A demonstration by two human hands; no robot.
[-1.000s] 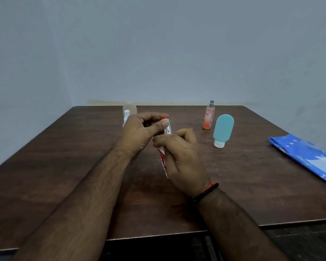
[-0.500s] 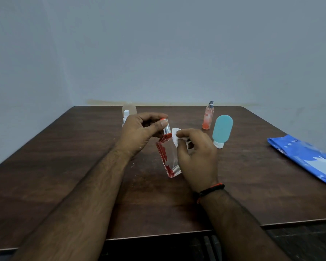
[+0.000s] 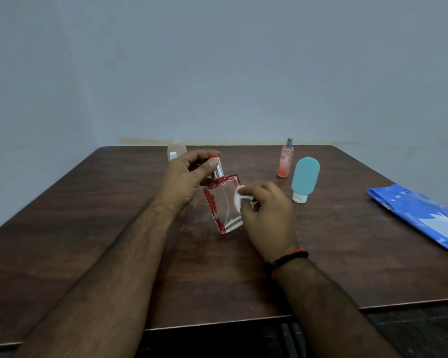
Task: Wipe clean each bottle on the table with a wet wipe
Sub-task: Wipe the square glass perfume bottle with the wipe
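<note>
— What's on the table?
— A perfume bottle at centre, long axis tilted, neck far-left, base near-right.
— The hands?
— Left hand pinches the sprayer; right hand, nearer its right face, pinches a wet wipe against the glass.

Your left hand holds the square clear glass perfume bottle with red trim by its top, tilted above the dark wooden table. Your right hand presses the white folded wet wipe against its right side. Beyond your left hand stands a translucent bottle with a white cap. Right of and beyond your right hand stand the teal squeeze tube and, behind it, the slim orange spray bottle. Far right lies the blue wipes pack.
</note>
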